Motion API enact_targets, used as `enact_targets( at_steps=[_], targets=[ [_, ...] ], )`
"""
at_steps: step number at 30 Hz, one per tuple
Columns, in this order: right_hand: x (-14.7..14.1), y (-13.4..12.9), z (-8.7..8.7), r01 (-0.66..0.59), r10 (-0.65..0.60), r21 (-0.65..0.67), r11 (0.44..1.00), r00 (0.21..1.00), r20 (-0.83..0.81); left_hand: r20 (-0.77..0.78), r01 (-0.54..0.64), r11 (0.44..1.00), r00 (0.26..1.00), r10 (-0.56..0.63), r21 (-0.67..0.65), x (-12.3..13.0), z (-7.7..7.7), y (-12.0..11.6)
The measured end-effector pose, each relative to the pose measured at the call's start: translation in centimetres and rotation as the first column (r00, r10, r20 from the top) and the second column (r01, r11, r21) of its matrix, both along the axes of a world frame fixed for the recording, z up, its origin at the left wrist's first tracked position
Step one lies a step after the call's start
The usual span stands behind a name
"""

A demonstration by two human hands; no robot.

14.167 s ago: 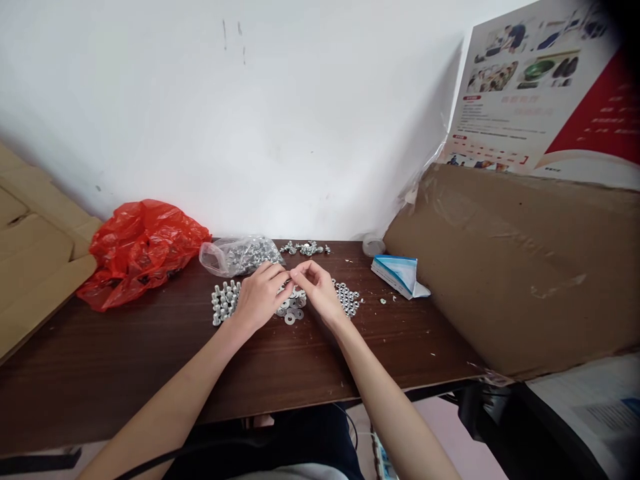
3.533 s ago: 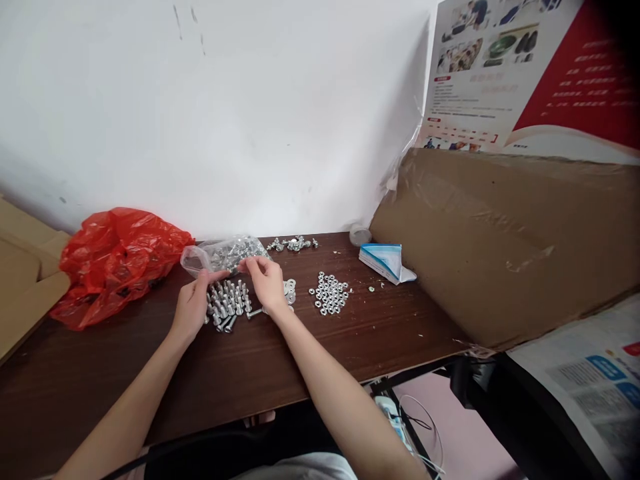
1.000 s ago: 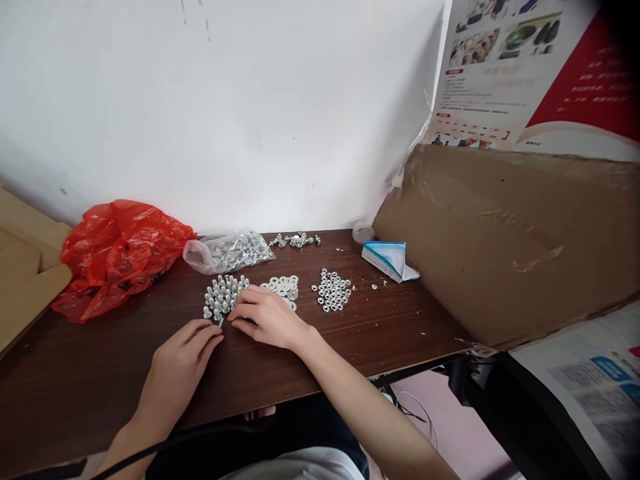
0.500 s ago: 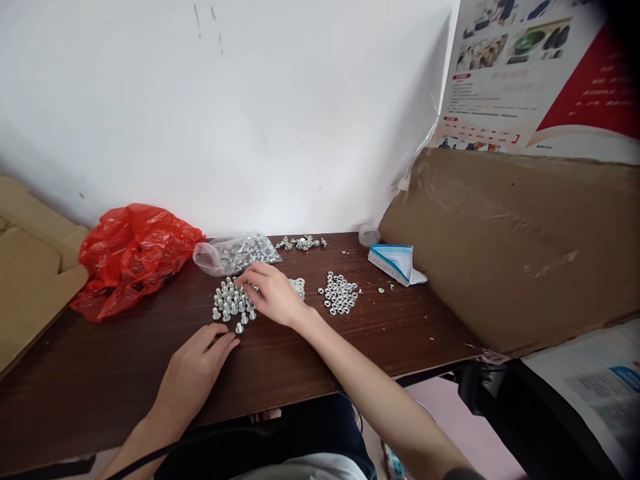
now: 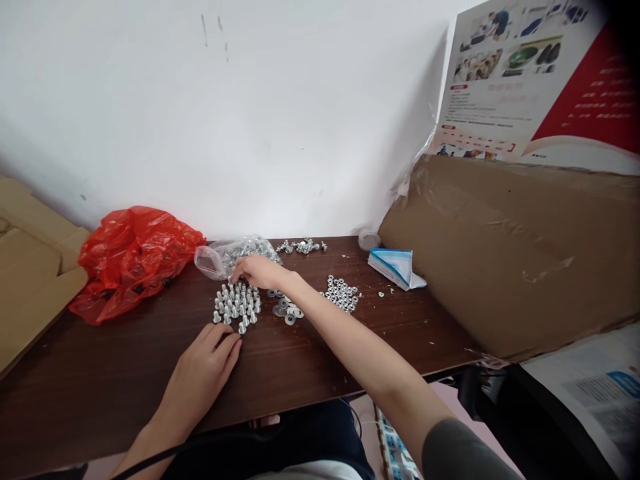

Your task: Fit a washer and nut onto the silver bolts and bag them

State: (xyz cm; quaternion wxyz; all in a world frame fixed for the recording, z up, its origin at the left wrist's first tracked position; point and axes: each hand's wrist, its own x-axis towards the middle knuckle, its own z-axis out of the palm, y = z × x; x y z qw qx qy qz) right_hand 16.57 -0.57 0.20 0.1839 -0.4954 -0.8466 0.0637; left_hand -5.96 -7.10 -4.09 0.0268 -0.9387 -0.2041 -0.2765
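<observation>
Silver bolts stand in a cluster on the dark wooden table, most of them head down with the shank up. My right hand reaches over the far edge of this cluster. Its thumb and fingers are pinched at a bolt at the back left. My left hand lies on the table in front of the cluster, its fingers loosely bent and apart, close to the nearest bolts and holding nothing visible. Flat washers lie under and beside my right forearm. Nuts are grouped farther right, partly covered by that forearm.
A clear bag of hardware lies behind my right hand, beside a red plastic bag. More loose bolts lie by the wall. Rightward are a round clear container, a blue-white packet and a cardboard panel.
My right hand has moved back and slightly left, from above the bolts to their far edge, uncovering more bolts and washers. My left hand stays nearly in place.
</observation>
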Motion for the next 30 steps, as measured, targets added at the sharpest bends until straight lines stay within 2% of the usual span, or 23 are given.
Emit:
enact_targets(
  at_steps=[5,12,18,21,24,27,30],
  targets=[
    [0.3,0.6,0.0,-0.031,0.031,-0.013,0.999,0.999,0.021,0.005,0.003,1.000,1.000,-0.003,-0.002,0.0,0.0,0.0],
    [1.7,1.4,0.7,0.018,-0.015,-0.185,0.983,1.000,0.021,0.001,-0.002,0.999,1.000,0.002,-0.048,0.0,0.0,0.2],
    [2.1,0.1,-0.1,0.089,-0.088,-0.105,0.991,0.996,0.010,0.025,0.009,0.999,1.000,-0.008,-0.033,-0.1,0.0,0.4],
    [1.8,-1.3,-1.0,0.197,-0.204,-0.062,0.978,0.971,-0.125,0.024,0.022,1.000,0.999,-0.022,-0.021,-0.2,0.0,0.7],
    [1.1,-2.6,-2.2,0.320,-0.330,-0.088,0.943,0.883,-0.334,0.020,0.024,1.000,1.000,-0.024,-0.007,-0.1,-0.1,1.0],
    [0.2,-3.3,-3.3,0.369,-0.356,-0.064,0.927,0.816,-0.455,0.028,0.015,1.000,0.999,-0.015,0.014,0.0,-0.1,1.1],
    [-0.3,-3.5,-3.8,0.408,-0.354,0.007,0.913,0.800,-0.485,0.050,0.007,1.000,0.999,-0.007,0.007,-0.1,0.6,1.8]
  ],
)
